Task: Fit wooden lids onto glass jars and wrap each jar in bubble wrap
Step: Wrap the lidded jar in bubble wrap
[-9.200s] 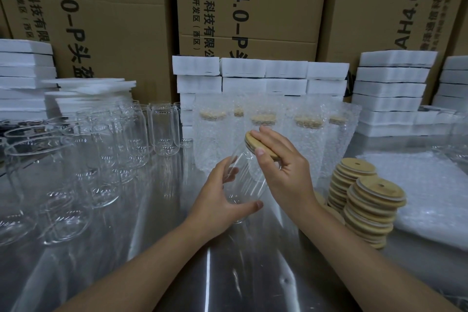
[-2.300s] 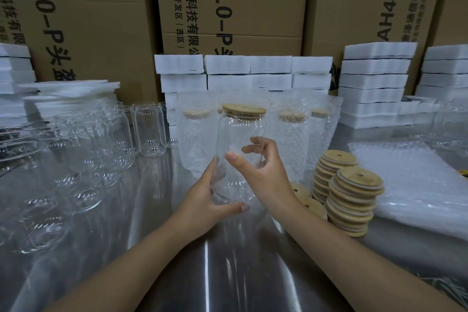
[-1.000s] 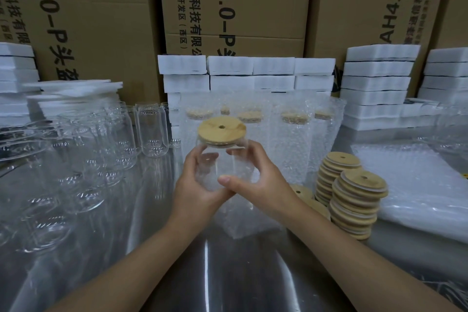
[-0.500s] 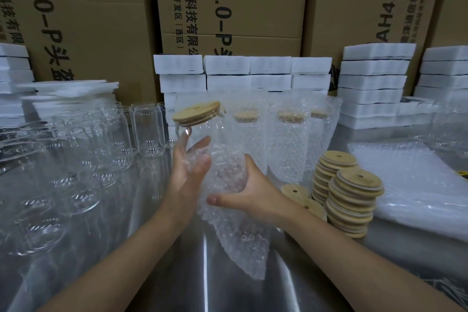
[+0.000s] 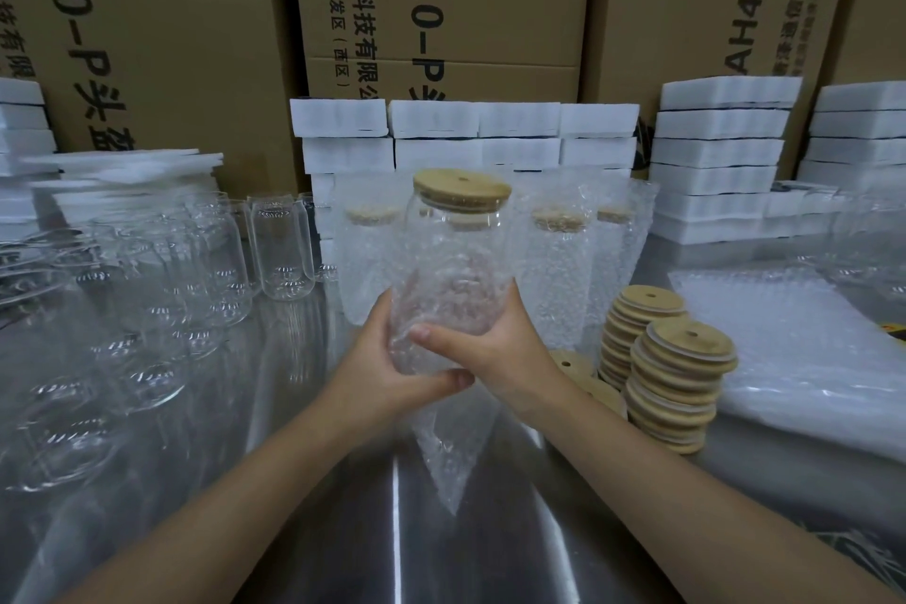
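The bare table (image 5: 490,554) lies open along the lower middle of the frame, between my arms. Empty glasses (image 5: 206,270) crowd the left, stacked lids (image 5: 681,368) and bubble wrap sheets (image 5: 809,348) the right, wrapped jars (image 5: 559,270) wall off the centre behind.

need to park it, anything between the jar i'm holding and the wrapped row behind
Nothing visible. The wood-lidded clear glass jar is held directly before the row of bubble-wrapped jars; the stacks of round wooden lids sit to the right.
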Demonstrator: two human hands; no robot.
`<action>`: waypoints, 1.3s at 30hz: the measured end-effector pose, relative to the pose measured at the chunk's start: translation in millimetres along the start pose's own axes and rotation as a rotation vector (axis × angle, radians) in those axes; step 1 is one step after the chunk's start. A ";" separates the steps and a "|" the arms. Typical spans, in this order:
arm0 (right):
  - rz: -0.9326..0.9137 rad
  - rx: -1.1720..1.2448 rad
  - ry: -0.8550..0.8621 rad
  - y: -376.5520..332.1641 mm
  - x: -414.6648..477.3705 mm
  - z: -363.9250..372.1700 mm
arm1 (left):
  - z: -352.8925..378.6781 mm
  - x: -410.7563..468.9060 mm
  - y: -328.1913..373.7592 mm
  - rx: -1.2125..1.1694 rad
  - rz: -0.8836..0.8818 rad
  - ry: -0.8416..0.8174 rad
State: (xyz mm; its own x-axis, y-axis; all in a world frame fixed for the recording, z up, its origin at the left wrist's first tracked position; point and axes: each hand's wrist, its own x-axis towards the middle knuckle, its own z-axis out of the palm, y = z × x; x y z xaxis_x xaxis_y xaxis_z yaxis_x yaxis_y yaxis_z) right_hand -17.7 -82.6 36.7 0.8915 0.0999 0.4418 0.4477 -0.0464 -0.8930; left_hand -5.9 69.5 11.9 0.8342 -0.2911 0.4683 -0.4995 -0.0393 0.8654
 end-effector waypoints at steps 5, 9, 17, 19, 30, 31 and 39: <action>-0.019 -0.056 0.000 0.1 -4.8 5.4 | 1.7 1.4 -5.1 -0.045 0.052 0.058; -0.073 -0.034 -0.014 -6.2 -6.6 7.1 | 2.5 4.0 -3.3 -0.047 0.116 0.099; -0.172 -0.078 -0.045 -18.0 -8.9 5.4 | -1.2 5.8 -1.9 -0.053 0.160 0.275; -0.227 -0.136 -0.022 -21.2 -10.7 5.3 | -0.8 3.8 4.8 -0.046 0.228 0.332; -0.917 -0.960 0.252 -27.7 -6.0 -8.7 | -7.8 -0.2 14.3 0.527 0.348 0.480; -0.859 -1.028 0.281 -27.6 -5.6 -10.5 | -10.4 0.8 12.5 0.591 0.372 0.502; -0.409 -1.135 0.262 -30.3 -7.4 -13.1 | -8.5 3.1 6.4 1.005 0.465 0.497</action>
State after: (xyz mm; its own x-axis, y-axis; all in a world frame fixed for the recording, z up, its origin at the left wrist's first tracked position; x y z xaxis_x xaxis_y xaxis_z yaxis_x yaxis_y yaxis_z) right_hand -37.0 -95.0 61.6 0.6005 0.1138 0.7915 0.3862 -0.9080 -0.1625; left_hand -4.5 76.5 20.5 0.4154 -0.0847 0.9057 -0.5494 -0.8169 0.1756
